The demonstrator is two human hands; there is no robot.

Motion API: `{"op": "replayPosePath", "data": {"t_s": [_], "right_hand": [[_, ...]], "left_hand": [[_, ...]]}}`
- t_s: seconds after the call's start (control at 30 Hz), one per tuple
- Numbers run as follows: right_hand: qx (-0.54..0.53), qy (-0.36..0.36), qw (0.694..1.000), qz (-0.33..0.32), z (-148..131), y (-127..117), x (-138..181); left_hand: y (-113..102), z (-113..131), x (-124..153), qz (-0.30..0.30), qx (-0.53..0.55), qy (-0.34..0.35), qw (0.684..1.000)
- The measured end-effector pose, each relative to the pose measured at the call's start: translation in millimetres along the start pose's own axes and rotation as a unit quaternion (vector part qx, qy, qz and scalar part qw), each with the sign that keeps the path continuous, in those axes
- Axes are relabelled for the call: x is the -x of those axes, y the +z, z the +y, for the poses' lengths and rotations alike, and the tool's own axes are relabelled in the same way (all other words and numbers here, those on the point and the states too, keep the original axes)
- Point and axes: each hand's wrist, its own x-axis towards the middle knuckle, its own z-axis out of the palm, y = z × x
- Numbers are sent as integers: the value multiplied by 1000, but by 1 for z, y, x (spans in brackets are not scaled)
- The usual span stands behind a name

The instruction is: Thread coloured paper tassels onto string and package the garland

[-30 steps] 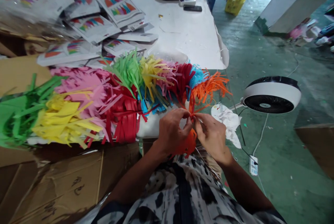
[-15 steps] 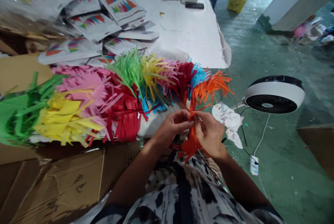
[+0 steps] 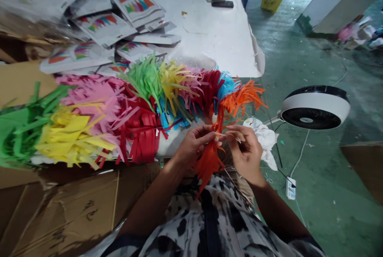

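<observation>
One white table bears coloured paper fringes along its near edge; before it, an orange tassel hangs, pinched by the left hand. The right hand's fingertips apparently grasp a thin white strip, best kept taut.

tassels and packets on white table

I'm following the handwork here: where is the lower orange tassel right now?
In the head view, the lower orange tassel hangs just right of centre, between the left hand and right hand, its tip over the patterned garment.
</observation>
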Motion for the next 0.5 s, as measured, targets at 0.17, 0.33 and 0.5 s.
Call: {"op": "replayPosePath", "data": {"t_s": [0.17, 0.33, 0.5], "right_hand": [[72, -54, 996, 24, 14, 0, 4], [160, -102, 982, 21, 26, -1, 3], [200, -95, 975, -15, 26, 1, 0]], "left_hand": [[2, -4, -1, -2, 4, 13, 1000], [2, -6, -1, 4, -12, 9, 1000], [4, -10, -1, -1, -93, 70, 993]]}}
